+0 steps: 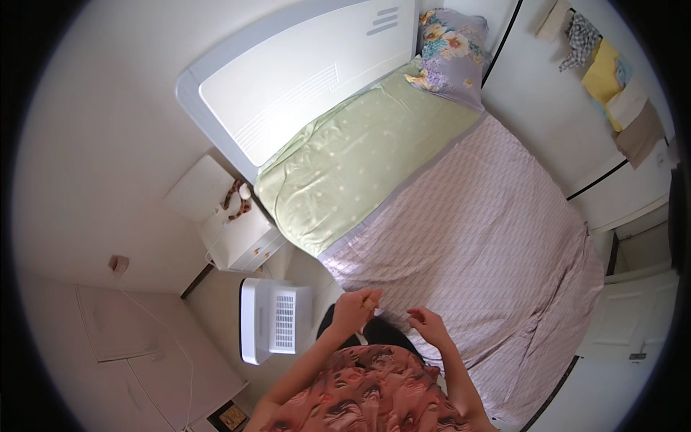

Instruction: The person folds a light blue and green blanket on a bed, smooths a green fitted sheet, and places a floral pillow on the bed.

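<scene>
My left hand (353, 312) is held in front of my body with its fingers curled. A small tan patch shows among the fingers, and I cannot tell whether it is an object. To the right, my right hand (428, 326) hovers by the near edge of the bed, fingers loosely bent and apart, with nothing visible in them. Before me the bed carries a pink-mauve patterned cover (459, 232), somewhat wrinkled at its right side. A green dotted sheet (345, 167) covers the part by the headboard (302, 70). At the far end leans a floral pillow (453, 54).
A white slatted appliance (275, 318) stands on the floor to my left. Beyond it is a white bedside cabinet (237, 237) with a brown patterned band (232, 200) on top. A cable (162, 321) hangs at left. Cloths (602, 70) hang along the right wall.
</scene>
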### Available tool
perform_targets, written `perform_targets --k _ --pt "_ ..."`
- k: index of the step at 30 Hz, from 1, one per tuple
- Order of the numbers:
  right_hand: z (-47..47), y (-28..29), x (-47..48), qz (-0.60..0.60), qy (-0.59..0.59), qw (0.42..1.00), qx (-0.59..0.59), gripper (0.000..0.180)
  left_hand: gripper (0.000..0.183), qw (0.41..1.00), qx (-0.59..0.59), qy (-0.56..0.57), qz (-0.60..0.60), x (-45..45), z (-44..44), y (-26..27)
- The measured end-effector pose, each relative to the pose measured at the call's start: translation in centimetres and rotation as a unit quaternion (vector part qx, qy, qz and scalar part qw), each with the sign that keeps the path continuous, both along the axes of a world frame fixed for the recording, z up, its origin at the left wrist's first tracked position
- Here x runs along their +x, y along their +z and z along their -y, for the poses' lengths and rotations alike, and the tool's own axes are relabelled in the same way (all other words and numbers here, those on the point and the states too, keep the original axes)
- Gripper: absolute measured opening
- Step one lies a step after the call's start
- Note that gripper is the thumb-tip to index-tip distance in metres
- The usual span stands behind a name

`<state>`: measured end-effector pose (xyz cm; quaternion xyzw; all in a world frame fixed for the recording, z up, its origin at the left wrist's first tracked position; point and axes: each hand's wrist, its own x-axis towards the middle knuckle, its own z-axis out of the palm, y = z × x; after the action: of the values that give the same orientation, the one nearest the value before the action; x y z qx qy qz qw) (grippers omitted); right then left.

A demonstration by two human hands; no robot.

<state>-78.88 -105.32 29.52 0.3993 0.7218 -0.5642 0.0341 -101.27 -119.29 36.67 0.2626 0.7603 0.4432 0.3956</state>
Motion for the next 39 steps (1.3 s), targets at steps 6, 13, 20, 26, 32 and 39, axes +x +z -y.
perform_targets --k 6,13,20,26,32,39 --pt "-2.9 1.1 -12.5 0.007 0.062 0.998 0.003 0.03 0.027 0.998 -0.024 -0.043 -0.03 -8.5 -3.0 -3.4" --pt "-5.2 -1.9 -25.6 0.056 0.099 0.992 -0.045 0.03 0.032 0.994 -0.052 -0.094 -0.037 -22.8 -6.9 -12.3" --pt "-6.3 -6.6 -42.9 0.108 0.13 0.982 -0.078 0.028 0.065 0.97 -0.077 0.004 -0.231 -43.2 -13.5 -23.3" --pt "-5.5 -6.0 -55.2 0.053 0.099 0.99 -0.089 0.026 0.076 0.919 -0.228 0.028 -0.321 -58.2 -14.2 -30.3" --pt "-7.8 -8.6 -55.7 0.08 0.119 0.981 -0.128 0.028 0.081 0.831 -0.355 0.023 -0.427 -58.0 -15.8 -33.7" --pt "-10.9 -9.5 -53.6 0.149 0.139 0.973 -0.111 0.029 0.099 0.859 -0.331 0.062 -0.385 -59.3 -13.2 -33.4"
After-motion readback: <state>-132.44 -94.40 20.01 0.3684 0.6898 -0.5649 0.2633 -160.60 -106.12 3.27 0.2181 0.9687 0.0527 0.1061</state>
